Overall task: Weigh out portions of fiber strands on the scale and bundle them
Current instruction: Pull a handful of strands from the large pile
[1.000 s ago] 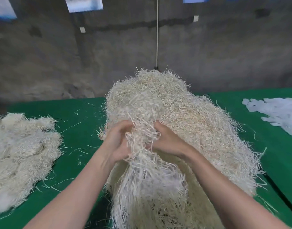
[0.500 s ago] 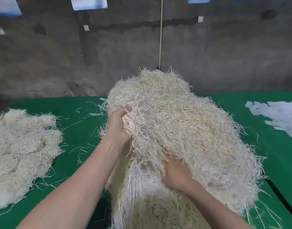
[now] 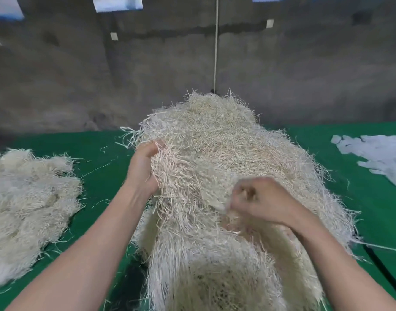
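A tall heap of pale fiber strands (image 3: 226,142) fills the middle of the green table (image 3: 102,158). My left hand (image 3: 143,169) grips a clump of strands at the heap's left flank, fingers buried in them. On the near right slope my right hand (image 3: 262,199) is blurred, its fingers curled and pinching a tuft of strands. More strands hang down the near side below both hands. No scale shows in this view.
A second, lower pile of fiber strands (image 3: 26,203) lies at the left of the table. White paper strips (image 3: 376,156) are scattered at the right. A grey concrete wall (image 3: 304,75) with a thin white cord stands behind the table.
My right hand has come out from under the heap's near side, up and to the right, and now pinches strands on top. My left hand stays gripping the left flank.
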Available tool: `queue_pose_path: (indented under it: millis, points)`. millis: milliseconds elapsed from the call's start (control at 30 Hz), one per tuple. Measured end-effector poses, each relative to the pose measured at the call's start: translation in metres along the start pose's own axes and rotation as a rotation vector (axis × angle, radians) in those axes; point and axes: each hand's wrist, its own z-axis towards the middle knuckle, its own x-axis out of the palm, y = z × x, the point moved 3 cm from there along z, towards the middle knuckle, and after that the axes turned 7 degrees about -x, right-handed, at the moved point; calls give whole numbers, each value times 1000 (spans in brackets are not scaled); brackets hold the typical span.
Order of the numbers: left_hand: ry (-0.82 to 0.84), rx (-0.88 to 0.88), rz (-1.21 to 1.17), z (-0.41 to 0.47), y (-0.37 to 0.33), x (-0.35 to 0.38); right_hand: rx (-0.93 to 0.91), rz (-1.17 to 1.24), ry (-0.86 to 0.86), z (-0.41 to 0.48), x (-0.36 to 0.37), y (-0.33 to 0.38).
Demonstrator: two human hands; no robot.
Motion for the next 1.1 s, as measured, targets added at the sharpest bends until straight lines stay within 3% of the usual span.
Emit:
queue_pose_path:
  millis: [67,100,167,233,333,400,467,533,567,600,667,733,767,833,900,967,1100]
  points:
    - [43,3,-5,-4,-1,3,14,64,-364,23,-18,11]
    - [102,-18,-42,-5,-1,7,44,138,-453,36,-15,14]
    - [271,-74,-166,-9,-2,18,102,346,-326,59,16,31]
    - [351,-80,-244,-12,-8,26,102,304,-36,66,73,35]
    - [216,7,-154,-9,-19,20,123,-30,176,42,127,2]
    - [183,31,-174,-12,-25,16,217,-10,264,25,131,-24]
    - [158,64,-145,-16,-28,16,260,219,196,19,109,-34]
    - [126,90,-54,-16,-27,18,251,704,-48,19,70,-27]
    - [123,99,-54,-16,-26,20,185,930,-154,21,47,-18]
    - [140,94,-67,-18,-25,24,96,1006,-167,26,33,-8]
    - [214,54,-117,-25,-22,37,51,868,25,38,37,22]
    - [269,27,-173,-27,-23,47,152,802,193,47,70,45]
    - [278,43,-162,-24,-26,47,208,750,177,50,85,49]
    - [268,122,-113,-16,-39,34,326,578,-45,56,103,23]
    - [219,244,80,-5,-46,12,480,655,-245,50,99,-11]
    - [252,287,382,3,-38,-2,514,769,-357,43,83,-28]
    - [536,-31,1253,8,14,-8,432,765,-441,47,54,-25]
